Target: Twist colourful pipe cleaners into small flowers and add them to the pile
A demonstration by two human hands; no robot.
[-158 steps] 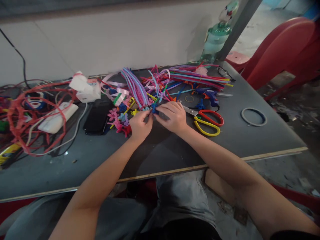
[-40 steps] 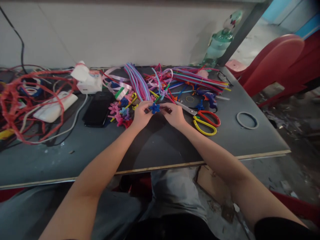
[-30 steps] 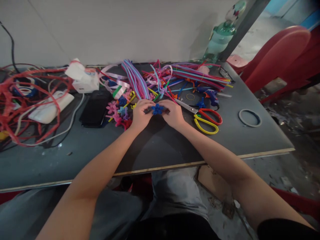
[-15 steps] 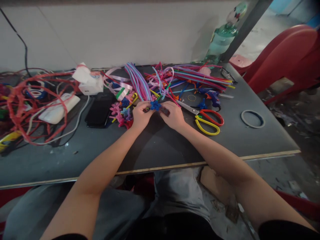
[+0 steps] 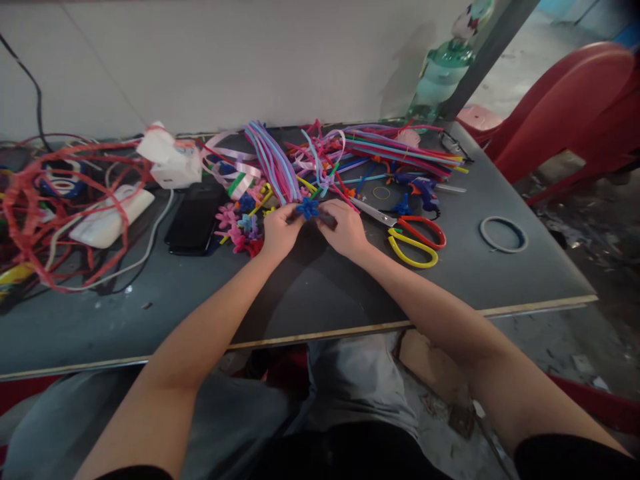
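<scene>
Between my two hands is a blue pipe-cleaner flower (image 5: 307, 208), its petals spread outward. My left hand (image 5: 281, 230) pinches it from the left, fingers closed at its edge. From the other side my right hand (image 5: 343, 227) grips it with thumb and fingertips, which partly hide one another. Several pink, purple and blue pipe-cleaner flowers (image 5: 240, 227) lie just left of my left hand. Beyond the hands rests a bundle of purple and light-blue pipe cleaners (image 5: 273, 160). Scissors (image 5: 415, 241) with red and yellow handles lie right of my right hand.
On the left are a black phone (image 5: 195, 220), a white power strip (image 5: 113, 217) and tangled red plastic strips (image 5: 30, 247). A blue glue gun (image 5: 423, 190), a roll of tape (image 5: 504, 235) and a green bottle (image 5: 440, 77) stand or lie right. A red chair (image 5: 565, 113) is beside the table.
Both hands still hold the blue flower, which has turned slightly so its petals face me more plainly. The whole view has shifted a little.
</scene>
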